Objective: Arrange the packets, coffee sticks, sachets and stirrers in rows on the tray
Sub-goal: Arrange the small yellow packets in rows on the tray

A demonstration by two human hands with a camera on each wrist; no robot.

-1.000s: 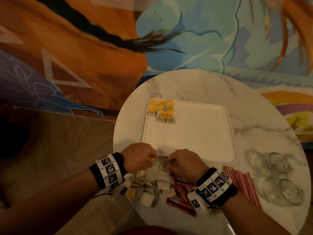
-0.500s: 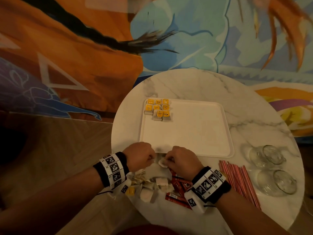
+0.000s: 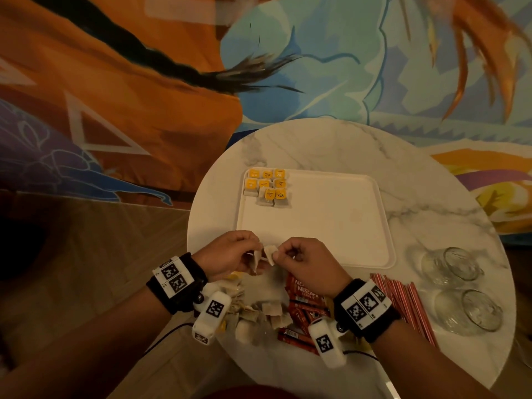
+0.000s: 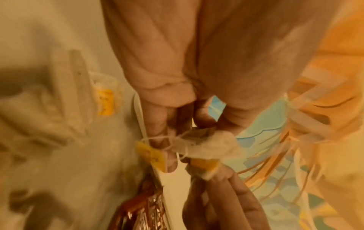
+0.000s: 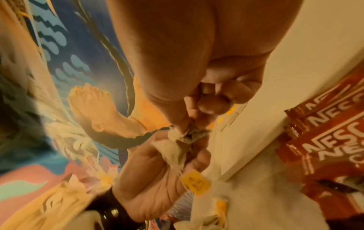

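A white tray (image 3: 331,231) lies on the round marble table, with several yellow-tagged tea bags (image 3: 267,187) in rows in its far left corner. Just above the tray's near edge, my left hand (image 3: 253,253) grips a pale tea bag (image 3: 256,260) and my right hand (image 3: 277,254) pinches another tea bag (image 3: 270,252) beside it. In the left wrist view, strings and a yellow tag (image 4: 153,155) hang from the held tea bag (image 4: 206,144). In the right wrist view, my right hand's fingertips (image 5: 183,127) pinch the bag's crumpled top, and a tag (image 5: 196,183) dangles over my left palm.
A loose pile of tea bags (image 3: 259,309) lies under my wrists, with red Nescafe sticks (image 3: 305,295) beside it. Red stirrers (image 3: 403,300) lie to the right. Two glass cups (image 3: 457,266) (image 3: 472,309) rest at the table's right edge. Most of the tray floor is bare.
Both hands have risen from the pile near the tray's front edge, each now holding a tea bag between them. The tea bags on the tray have not moved.
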